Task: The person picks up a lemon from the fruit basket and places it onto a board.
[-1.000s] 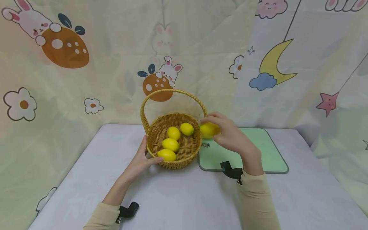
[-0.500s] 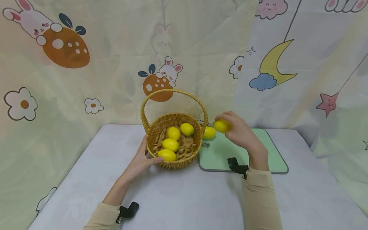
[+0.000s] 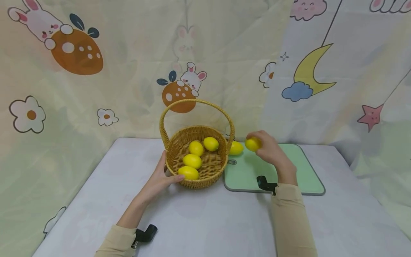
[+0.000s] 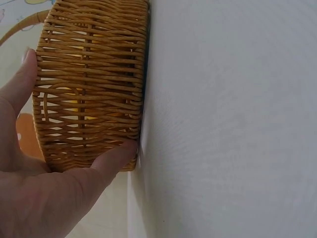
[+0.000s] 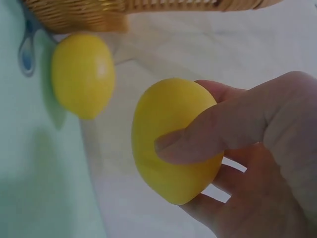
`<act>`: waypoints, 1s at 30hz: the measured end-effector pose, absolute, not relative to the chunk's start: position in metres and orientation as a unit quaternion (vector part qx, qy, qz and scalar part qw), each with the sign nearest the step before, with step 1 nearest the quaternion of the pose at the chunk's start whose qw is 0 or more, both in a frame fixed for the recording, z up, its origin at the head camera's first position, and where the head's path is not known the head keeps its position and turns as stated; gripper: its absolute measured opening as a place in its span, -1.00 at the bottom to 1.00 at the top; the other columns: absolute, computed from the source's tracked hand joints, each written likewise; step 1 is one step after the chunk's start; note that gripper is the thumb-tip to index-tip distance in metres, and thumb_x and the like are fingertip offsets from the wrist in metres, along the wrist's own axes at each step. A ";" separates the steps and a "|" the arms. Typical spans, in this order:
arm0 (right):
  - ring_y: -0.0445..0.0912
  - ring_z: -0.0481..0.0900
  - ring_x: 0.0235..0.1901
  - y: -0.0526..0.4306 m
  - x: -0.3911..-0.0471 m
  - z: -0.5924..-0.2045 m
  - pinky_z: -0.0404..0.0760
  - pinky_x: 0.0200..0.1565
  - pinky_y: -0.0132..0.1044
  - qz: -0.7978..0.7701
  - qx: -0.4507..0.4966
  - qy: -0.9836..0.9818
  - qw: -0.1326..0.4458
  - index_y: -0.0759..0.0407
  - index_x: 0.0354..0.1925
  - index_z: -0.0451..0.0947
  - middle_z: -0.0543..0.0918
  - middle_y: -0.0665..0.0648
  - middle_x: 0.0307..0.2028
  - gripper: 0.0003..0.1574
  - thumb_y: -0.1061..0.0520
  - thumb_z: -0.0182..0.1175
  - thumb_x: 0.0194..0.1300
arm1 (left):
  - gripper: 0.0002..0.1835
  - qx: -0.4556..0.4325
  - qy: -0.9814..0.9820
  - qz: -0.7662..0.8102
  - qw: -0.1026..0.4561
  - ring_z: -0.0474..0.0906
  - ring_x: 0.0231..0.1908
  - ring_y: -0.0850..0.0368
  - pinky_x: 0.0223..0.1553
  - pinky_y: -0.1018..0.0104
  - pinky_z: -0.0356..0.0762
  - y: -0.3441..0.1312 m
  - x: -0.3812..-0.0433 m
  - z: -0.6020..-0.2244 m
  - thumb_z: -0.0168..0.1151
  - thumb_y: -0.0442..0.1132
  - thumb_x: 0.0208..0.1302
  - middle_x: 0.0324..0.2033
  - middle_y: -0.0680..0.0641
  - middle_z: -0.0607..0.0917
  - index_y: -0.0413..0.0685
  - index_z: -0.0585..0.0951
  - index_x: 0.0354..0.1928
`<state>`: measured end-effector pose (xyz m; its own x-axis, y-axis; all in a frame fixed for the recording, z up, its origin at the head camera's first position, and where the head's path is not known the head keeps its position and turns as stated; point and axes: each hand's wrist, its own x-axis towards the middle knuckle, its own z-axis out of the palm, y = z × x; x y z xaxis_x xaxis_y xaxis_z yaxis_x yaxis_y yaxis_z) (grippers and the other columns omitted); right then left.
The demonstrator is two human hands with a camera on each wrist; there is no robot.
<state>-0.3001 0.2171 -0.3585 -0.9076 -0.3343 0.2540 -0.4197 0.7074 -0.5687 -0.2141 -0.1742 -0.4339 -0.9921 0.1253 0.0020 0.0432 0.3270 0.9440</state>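
Note:
A wicker basket with a tall arched handle stands on the table, several yellow lemons inside it. My left hand grips its left front side, thumb over the rim in the head view. The left wrist view shows the fingers spread along the woven wall. To the right of the basket, my right hand holds a lemon between thumb and fingers, above the far part of a green cutting board. Another lemon lies beside the basket at the board's far left edge.
The board lies flat right of the basket, with a grey-rimmed hanging hole near the basket wall. Behind the white table hangs a patterned cloth with cartoon rabbits. The basket's handle arches above its opening.
My right hand has moved right, away from the basket handle, with the lemon, and has lowered slightly. The lemon at the board's edge now shows fully apart from it. My left hand keeps its grip.

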 end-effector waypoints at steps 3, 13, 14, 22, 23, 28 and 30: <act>0.23 0.42 0.11 0.219 -0.306 -0.367 0.39 0.21 0.20 0.323 0.200 -0.923 0.062 0.32 0.15 0.53 0.53 0.36 0.16 -0.28 0.58 0.00 -0.02 | 0.31 0.051 0.814 0.578 0.034 -0.38 0.59 -0.10 0.44 -0.44 -0.28 -0.174 -0.214 -0.432 0.47 0.11 0.11 0.59 0.10 -0.32 0.47 -0.41 0.54; 0.28 0.42 0.13 0.227 -0.328 -0.406 0.35 0.27 0.24 0.317 0.194 -0.927 0.046 0.35 0.13 0.53 0.53 0.41 0.14 -0.40 0.53 0.04 0.08 | 0.31 0.050 0.816 0.575 0.034 -0.39 0.59 -0.06 0.46 -0.40 -0.31 -0.174 -0.213 -0.432 0.46 0.10 0.12 0.59 0.09 -0.33 0.41 -0.42 0.55; 0.28 0.42 0.12 0.228 -0.330 -0.409 0.35 0.26 0.24 0.315 0.193 -0.928 0.046 0.35 0.12 0.53 0.53 0.42 0.14 -0.41 0.53 0.05 0.09 | 0.32 0.050 0.816 0.575 0.036 -0.39 0.59 -0.06 0.47 -0.39 -0.31 -0.174 -0.213 -0.432 0.46 0.10 0.12 0.59 0.09 -0.34 0.39 -0.43 0.55; 0.27 0.41 0.12 0.230 -0.336 -0.421 0.35 0.26 0.24 0.311 0.178 -0.933 0.030 0.34 0.13 0.49 0.50 0.43 0.17 -0.36 0.57 0.01 0.05 | 0.32 0.049 0.816 0.574 0.044 -0.42 0.59 -0.04 0.48 -0.36 -0.34 -0.173 -0.211 -0.431 0.45 0.12 0.12 0.58 0.08 -0.38 0.37 -0.44 0.55; 0.27 0.41 0.14 0.229 -0.336 -0.420 0.34 0.27 0.24 0.311 0.179 -0.933 0.028 0.34 0.15 0.48 0.49 0.43 0.19 -0.35 0.57 0.00 0.05 | 0.32 0.049 0.816 0.574 0.043 -0.41 0.59 -0.04 0.48 -0.36 -0.33 -0.173 -0.211 -0.431 0.46 0.12 0.12 0.58 0.08 -0.37 0.38 -0.44 0.55; 0.29 0.36 0.24 0.228 -0.337 -0.416 0.27 0.34 0.26 0.309 0.179 -0.934 0.015 0.36 0.23 0.43 0.45 0.41 0.26 -0.31 0.52 0.02 0.07 | 0.31 0.054 0.814 0.578 0.037 -0.38 0.59 -0.04 0.47 -0.38 -0.32 -0.174 -0.212 -0.431 0.46 0.10 0.12 0.59 0.10 -0.33 0.40 -0.41 0.55; 0.29 0.34 0.27 0.229 -0.337 -0.416 0.26 0.35 0.25 0.311 0.178 -0.934 0.010 0.35 0.26 0.42 0.44 0.41 0.28 -0.28 0.50 0.04 0.07 | 0.30 0.057 0.813 0.579 0.036 -0.37 0.59 -0.04 0.47 -0.39 -0.32 -0.174 -0.213 -0.432 0.46 0.10 0.13 0.59 0.11 -0.32 0.43 -0.41 0.55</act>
